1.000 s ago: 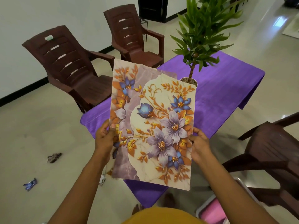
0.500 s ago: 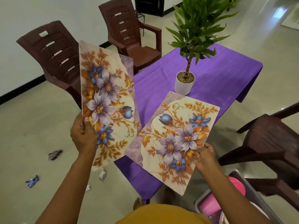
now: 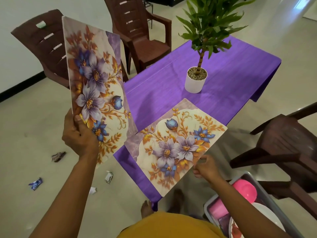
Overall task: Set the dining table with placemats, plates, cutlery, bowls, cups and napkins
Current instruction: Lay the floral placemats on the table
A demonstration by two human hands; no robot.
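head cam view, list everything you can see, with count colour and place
placemats: 2, floral cream and purple; one on table's near corner, one held up at left
table: 1, purple cloth, centre
potted plant: 1, green in white pot, on table
chairs: 3, brown, around table
bin: 1, grey, holds pink and white dishes, lower right
floor scraps: several, left floor
left hand: grips raised placemat
right hand: fingers curled at the table placemat's near edge
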